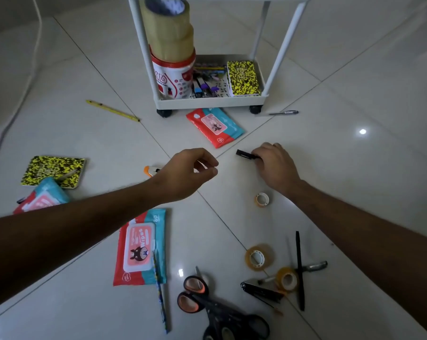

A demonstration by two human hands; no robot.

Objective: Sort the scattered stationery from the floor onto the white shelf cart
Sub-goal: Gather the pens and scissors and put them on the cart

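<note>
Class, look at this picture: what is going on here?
A person is tidying stationery off the floor. Their right hand grips a small black object lying on the tile; the left hand hovers loosely curled, holding nothing. The white shelf cart already holds some items. Scissors and wipes packs lie scattered.

Dim, wide-angle warp, ceiling-light glare on glossy floor [330, 168].

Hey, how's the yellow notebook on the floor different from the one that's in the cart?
The floor notebook lies flat on the tiles at the left, with a pencil-like stick resting on its cover; the cart notebook leans tilted inside the white cart's bottom tray with nothing on it. The floor one is unsorted, the cart one put away. Both share the same yellow-and-black speckled cover.
</note>
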